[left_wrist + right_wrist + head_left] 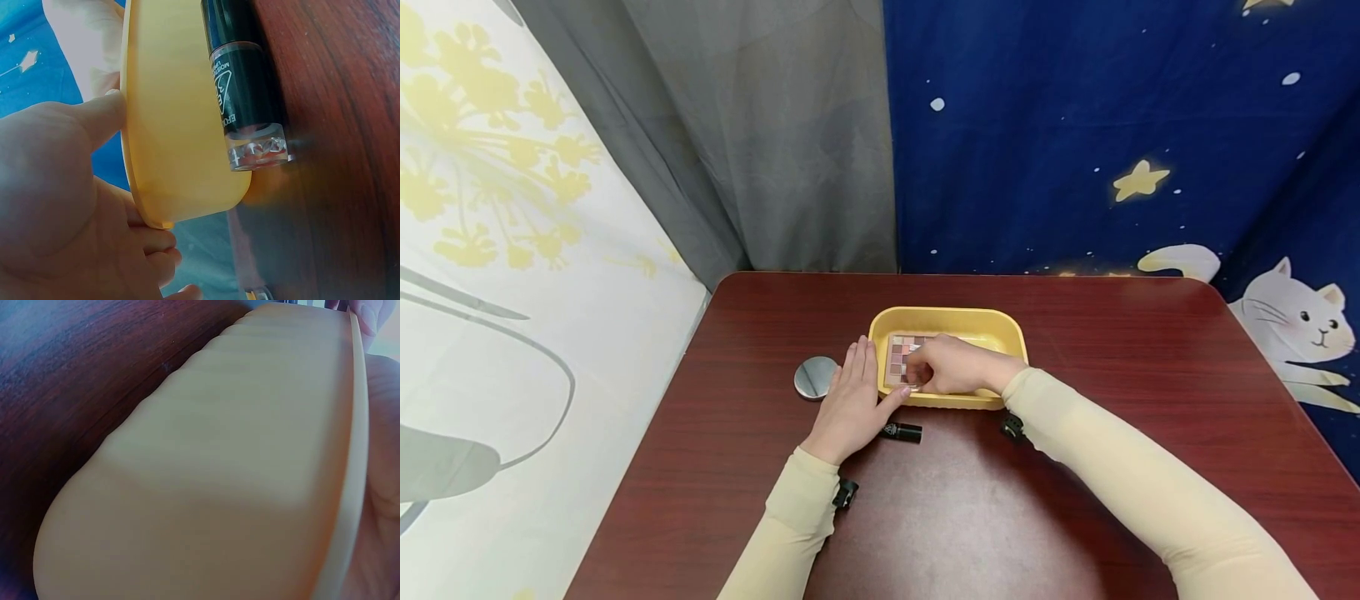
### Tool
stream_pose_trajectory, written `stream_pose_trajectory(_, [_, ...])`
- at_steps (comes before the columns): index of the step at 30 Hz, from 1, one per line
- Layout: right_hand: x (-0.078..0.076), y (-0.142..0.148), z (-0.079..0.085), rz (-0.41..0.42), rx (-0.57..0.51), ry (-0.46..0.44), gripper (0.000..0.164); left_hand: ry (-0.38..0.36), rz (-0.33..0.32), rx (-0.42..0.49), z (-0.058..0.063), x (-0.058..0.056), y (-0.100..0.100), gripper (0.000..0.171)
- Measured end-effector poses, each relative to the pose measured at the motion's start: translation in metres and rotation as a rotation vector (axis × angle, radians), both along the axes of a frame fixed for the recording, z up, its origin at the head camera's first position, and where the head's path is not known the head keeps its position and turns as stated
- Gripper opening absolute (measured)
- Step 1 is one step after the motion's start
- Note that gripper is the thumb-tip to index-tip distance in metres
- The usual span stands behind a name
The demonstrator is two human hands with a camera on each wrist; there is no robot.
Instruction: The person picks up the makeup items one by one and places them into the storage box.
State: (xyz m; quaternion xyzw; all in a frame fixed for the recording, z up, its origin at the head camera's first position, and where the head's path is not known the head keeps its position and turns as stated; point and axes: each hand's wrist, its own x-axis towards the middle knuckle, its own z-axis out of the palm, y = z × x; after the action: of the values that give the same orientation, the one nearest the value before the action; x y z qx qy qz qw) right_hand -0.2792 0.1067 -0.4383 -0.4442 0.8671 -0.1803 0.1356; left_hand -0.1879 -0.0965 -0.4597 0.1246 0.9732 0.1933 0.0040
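Observation:
A yellow plastic tray (pixel 973 318) sits on the table, and inside its left part lies an eyeshadow palette (pixel 897 358) with small square pans. My right hand (pixel 955 364) reaches over the tray's near right rim, with curled fingers and thumb gripping the palette; the fingertips are partly hidden. Along the tray's left end my left hand (pixel 852 400) lies with straight fingers against the wall, its thumb on the near rim. A black lip gloss tube (pixel 902 432) with a clear end lies just in front of the tray, beside the left hand, which partly covers it.
A round silver mirror (pixel 815 377) lies left of the tray, near my left fingers. The dark red wooden table (pixel 1120 333) runs back to grey and blue curtains (pixel 1075 150). A white patterned cloth (pixel 587 333) hangs at the left.

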Motion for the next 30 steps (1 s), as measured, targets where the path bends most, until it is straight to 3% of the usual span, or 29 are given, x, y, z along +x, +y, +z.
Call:
stream_pose_trajectory(14, [-0.002,0.0013,-0.0041,0.007,-0.024,0.005,0.008,0.004,0.002,0.023,0.0012,0.0007,0.0007,0.092])
stream_pose_trajectory(30, [-0.0017,0.0024,-0.005,-0.02,-0.025,-0.006,0.011,-0.008,0.008,0.0,0.0001,-0.0002,0.0006,0.094])
